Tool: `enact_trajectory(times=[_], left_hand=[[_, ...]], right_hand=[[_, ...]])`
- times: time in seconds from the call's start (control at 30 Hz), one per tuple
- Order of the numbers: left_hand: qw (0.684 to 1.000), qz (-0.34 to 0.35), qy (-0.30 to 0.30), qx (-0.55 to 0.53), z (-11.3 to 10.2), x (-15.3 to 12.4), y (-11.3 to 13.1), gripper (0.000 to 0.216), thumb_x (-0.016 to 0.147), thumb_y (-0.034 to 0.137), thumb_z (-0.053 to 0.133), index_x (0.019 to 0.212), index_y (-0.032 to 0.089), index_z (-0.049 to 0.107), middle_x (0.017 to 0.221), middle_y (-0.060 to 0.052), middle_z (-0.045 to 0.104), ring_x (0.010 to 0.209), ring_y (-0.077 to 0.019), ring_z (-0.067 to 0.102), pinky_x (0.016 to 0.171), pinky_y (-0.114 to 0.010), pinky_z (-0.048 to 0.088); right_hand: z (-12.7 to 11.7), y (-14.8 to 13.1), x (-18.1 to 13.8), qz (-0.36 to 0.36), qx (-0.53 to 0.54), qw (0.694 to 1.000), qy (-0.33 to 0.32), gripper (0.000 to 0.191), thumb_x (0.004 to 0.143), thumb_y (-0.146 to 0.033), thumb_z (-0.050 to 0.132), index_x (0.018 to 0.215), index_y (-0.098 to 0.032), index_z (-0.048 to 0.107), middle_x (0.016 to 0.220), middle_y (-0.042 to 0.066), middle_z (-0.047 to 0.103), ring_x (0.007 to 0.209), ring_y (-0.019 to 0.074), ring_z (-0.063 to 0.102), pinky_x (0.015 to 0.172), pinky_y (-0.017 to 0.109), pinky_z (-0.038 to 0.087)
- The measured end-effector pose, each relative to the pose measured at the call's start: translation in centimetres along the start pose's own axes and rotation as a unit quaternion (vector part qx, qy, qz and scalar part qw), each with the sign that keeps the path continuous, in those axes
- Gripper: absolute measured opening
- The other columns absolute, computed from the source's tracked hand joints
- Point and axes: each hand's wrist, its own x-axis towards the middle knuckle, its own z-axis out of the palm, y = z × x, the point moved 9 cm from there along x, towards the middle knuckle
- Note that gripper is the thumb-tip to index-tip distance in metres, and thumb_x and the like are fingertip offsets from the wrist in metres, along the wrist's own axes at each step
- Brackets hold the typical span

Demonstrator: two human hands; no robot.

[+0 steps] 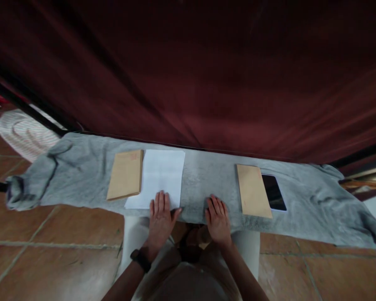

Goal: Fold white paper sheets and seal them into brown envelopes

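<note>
"What fills most of the view?"

"A dark red fabric backdrop (188,92). Below it is the tiled floor (50,267), and across the middle runs a long grey cloth (207,167)."

"And on the cloth?"

"The white paper (164,171) is the largest piece, left of centre. A stack of brown envelopes (125,173) laps over its left edge. A single brown envelope (253,190) lies well apart, to the right."

"Where are the hands?"

"The left hand (160,219) is palm down at the paper's near edge, fingers straight and close together on the sheet, thumb held out to the side. The right hand (218,219) rests on the cloth between the paper and the single envelope, its fingers loosely bent and slightly apart."

"Is either one pinching anything?"

"No, both simply rest."

"Anything smaller?"

"A dark flat device (274,192) just beside the single envelope; I can't tell whether it's a phone or tablet. Last, a black wristband (140,260) on the left wrist."
</note>
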Motion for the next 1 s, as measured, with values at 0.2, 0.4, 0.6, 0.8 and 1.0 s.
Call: enact_trajectory(times=[0.2, 0.4, 0.6, 0.8, 1.0], left_hand=[[0.997, 0.040, -0.045, 0.054, 0.7, -0.7, 0.2, 0.061, 0.098, 0.043, 0.049, 0.144, 0.005, 0.048, 0.152, -0.026, 0.044, 0.144, -0.0375, 0.039, 0.116, -0.054, 0.033], [0.984, 0.105, -0.091, 0.108, 1.4, -0.8, 1.9, 0.046, 0.099, 0.032, 0.049, 0.139, 0.009, 0.056, 0.145, -0.023, 0.053, 0.135, -0.0354, 0.051, 0.107, -0.049, 0.046], [0.973, 0.194, -0.110, 0.060, 0.8, -0.4, 3.1, 0.046, 0.090, 0.002, 0.046, 0.131, 0.017, 0.061, 0.134, -0.013, 0.065, 0.124, -0.0261, 0.061, 0.103, -0.041, 0.050], [0.966, 0.256, -0.037, 0.013, -1.4, -0.7, 8.0, 0.037, 0.093, 0.006, 0.046, 0.126, 0.015, 0.062, 0.127, -0.012, 0.068, 0.116, -0.0250, 0.064, 0.100, -0.041, 0.050], [0.941, 0.332, -0.039, -0.049, -0.6, -3.3, 16.2, 0.029, 0.094, 0.011, 0.051, 0.120, 0.014, 0.063, 0.123, -0.012, 0.069, 0.118, -0.0249, 0.063, 0.104, -0.041, 0.047]], right_hand=[[0.3, -0.6, -0.1, -0.025, -0.061, 0.998, 0.005, 0.046, 0.102, -0.024, 0.041, 0.148, -0.017, 0.047, 0.153, 0.012, 0.048, 0.140, 0.0271, 0.044, 0.118, 0.050, 0.031], [0.1, -0.7, -0.2, -0.031, -0.075, 0.996, 0.023, 0.045, 0.103, -0.024, 0.038, 0.146, -0.016, 0.049, 0.150, 0.013, 0.051, 0.139, 0.0259, 0.045, 0.118, 0.048, 0.031], [-0.6, 0.2, 0.6, 0.012, 0.047, 0.999, 0.020, 0.040, 0.102, -0.028, 0.040, 0.135, -0.018, 0.061, 0.142, 0.012, 0.059, 0.132, 0.0263, 0.052, 0.113, 0.049, 0.038], [0.3, 2.4, 2.1, 0.222, 0.352, 0.909, -0.012, 0.049, 0.099, -0.050, 0.038, 0.118, -0.018, 0.070, 0.113, 0.012, 0.074, 0.102, 0.0252, 0.069, 0.093, 0.043, 0.054], [-0.4, 4.9, 1.6, 0.328, 0.467, 0.821, -0.011, 0.041, 0.074, -0.054, 0.066, 0.088, -0.016, 0.072, 0.078, 0.004, 0.072, 0.071, 0.0195, 0.064, 0.061, 0.028, 0.051]])
